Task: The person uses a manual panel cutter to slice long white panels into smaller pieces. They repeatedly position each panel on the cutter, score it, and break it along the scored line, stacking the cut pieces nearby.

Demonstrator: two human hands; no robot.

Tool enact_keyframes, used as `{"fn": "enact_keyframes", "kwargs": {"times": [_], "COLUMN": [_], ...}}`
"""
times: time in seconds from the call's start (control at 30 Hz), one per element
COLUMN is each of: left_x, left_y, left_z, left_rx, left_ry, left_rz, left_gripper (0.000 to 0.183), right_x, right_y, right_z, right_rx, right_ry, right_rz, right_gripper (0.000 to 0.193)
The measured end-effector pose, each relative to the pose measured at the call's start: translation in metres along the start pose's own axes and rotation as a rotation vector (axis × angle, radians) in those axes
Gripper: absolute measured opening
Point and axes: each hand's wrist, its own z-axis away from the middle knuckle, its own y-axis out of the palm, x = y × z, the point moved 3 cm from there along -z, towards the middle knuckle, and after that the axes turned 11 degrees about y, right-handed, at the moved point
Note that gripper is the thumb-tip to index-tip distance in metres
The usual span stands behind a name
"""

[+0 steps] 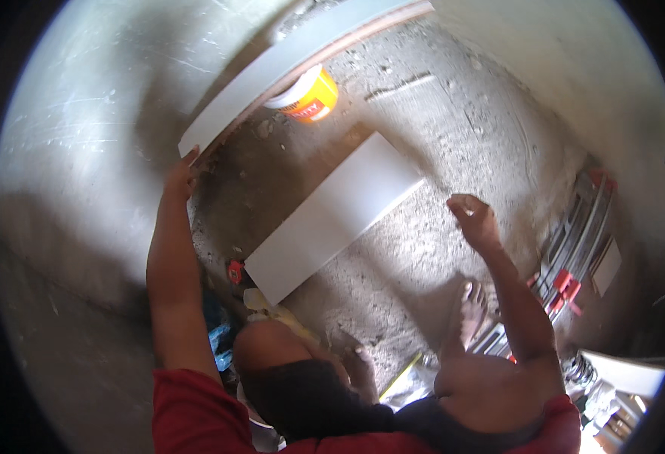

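At the left, my left hand (183, 175) has its fingers closed at the near end of a long, pale, narrow slab (295, 59) with a reddish-brown edge. The slab runs up and away to the right, above a bucket. My right hand (475, 221) is raised over the floor with thumb and fingers curled together; whatever they may hold is too small to make out. Between my hands, a white rectangular panel (336, 216), perhaps a tile, lies aslant on the floor and neither hand touches it.
A yellow and white bucket (313, 94) stands partly behind the slab. Long metal tool rails with red parts (563, 287) lie at the right by the wall. A small red object (234, 271) and blue plastic (220, 344) lie near my left knee. My bare foot (469, 306) rests on rough concrete.
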Motion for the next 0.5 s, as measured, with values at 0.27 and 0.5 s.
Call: {"fn": "enact_keyframes", "kwargs": {"times": [0.27,0.5], "left_x": [0.016,0.032], "left_y": [-0.033,-0.062], "left_z": [0.005,0.037], "left_rx": [0.236,0.152], "left_ry": [0.026,0.148], "left_rz": [0.809,0.741], "left_gripper": [0.035,0.035], "right_x": [-0.025,0.102], "right_y": [-0.046,0.033], "right_z": [0.031,-0.021], "right_rx": [-0.105,0.691], "right_ry": [0.0,-0.107], "right_rz": [-0.154,-0.636], "right_gripper": [0.033,0.055]}}
